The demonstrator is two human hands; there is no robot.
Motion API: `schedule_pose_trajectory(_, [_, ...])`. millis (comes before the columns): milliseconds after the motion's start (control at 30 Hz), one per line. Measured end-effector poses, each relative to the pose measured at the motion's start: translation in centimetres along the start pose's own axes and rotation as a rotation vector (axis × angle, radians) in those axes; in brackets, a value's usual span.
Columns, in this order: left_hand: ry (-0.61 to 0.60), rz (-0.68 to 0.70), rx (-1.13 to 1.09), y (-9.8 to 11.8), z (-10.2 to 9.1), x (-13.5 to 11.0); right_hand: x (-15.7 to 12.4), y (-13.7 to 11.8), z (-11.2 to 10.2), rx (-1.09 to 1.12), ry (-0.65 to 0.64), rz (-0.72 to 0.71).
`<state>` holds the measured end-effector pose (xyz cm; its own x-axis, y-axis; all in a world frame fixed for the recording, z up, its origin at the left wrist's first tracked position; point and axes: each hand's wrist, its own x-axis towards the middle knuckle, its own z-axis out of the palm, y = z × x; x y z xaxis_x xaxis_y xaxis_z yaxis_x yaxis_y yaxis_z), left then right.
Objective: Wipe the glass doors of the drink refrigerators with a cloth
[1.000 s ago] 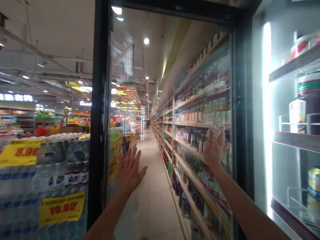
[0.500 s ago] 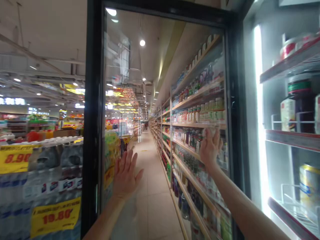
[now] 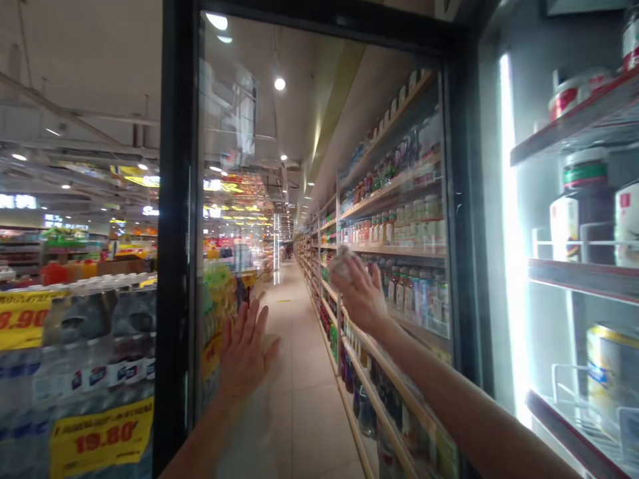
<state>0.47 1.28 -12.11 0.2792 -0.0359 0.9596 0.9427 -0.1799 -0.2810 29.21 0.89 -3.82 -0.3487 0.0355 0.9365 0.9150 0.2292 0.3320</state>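
Our left hand lies against the glass cooler door, fingers spread open. Our right hand reaches higher on the same pane, its fingers closed around a crumpled pale rag. Through the glass, a supermarket aisle runs beside shelves of bottles.

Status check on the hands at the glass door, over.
Right hand gripping a crumpled pale cloth against the black-framed glass fridge door. Left hand open, fingers spread, flat toward the door. Nothing between hands and door.
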Motion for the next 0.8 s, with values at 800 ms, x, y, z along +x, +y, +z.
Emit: schedule_pose_trajectory(800, [-0.057, -0.046, -0.086, -0.1, 0.1, -0.4, 4.5, -3.8, 0.6, 0.088, -0.095, -0.067])
